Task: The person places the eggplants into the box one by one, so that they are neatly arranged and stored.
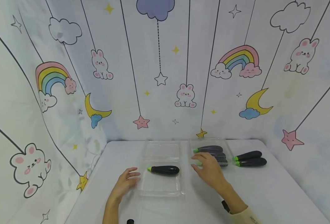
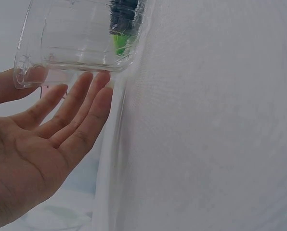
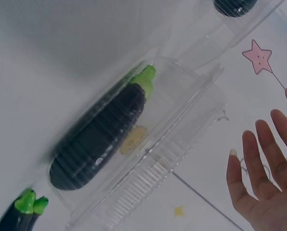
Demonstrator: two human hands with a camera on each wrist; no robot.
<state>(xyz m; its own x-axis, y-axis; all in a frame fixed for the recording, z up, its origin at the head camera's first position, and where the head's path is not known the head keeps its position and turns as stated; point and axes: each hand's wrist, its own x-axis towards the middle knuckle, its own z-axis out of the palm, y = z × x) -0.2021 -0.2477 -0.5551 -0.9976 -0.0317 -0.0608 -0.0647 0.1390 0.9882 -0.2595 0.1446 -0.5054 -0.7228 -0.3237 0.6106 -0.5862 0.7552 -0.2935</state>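
My left hand [image 1: 125, 183] is at the left side of an open clear plastic clamshell box [image 1: 159, 190], its fingertips right at the wall. Inside that box lies one dark eggplant [image 1: 165, 170] with a green stem end pointing left. In the left wrist view, the fingers [image 2: 88, 113] are extended and spread just beside the plastic. My right hand [image 1: 209, 171] hovers around the front of a second clear box [image 1: 191, 144], fingers loosely bent and holding nothing. Dark eggplants [image 1: 208, 149] lie in the second box, partly covered by this hand. The right wrist view shows one eggplant [image 3: 97, 139] behind ridged plastic.
Two more eggplants [image 1: 250, 162] lie side by side on the white table [image 1: 266, 186], right of the second box. The first box's raised lid [image 1: 161, 149] extends toward the back. A patterned curtain [image 1: 165, 105] stands behind the table and along its sides.
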